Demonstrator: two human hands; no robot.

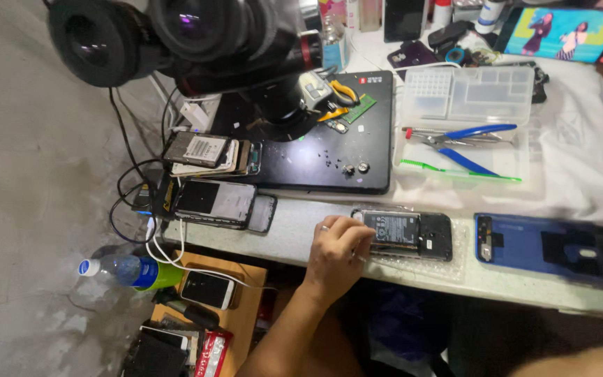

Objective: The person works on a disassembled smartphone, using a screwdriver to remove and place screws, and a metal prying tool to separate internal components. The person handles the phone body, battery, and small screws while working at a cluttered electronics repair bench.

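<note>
left hand fingers touch the opened phone (its left end).

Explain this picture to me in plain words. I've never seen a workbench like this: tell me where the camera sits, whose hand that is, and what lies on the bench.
The single picture comes from a camera worn on a person's head, looking down at their own bench. Only one hand shows, the left hand; the right is out of view. Its fingers rest on the end of an opened phone with its back removed, so the battery shows. Beside it lies the blue back cover. Behind are a black work mat with small screws on it, blue-handled pliers, a clear parts box and a stack of other phones. The large black shape at the top is a microscope standing over the mat. A water bottle lies lower left.
</note>
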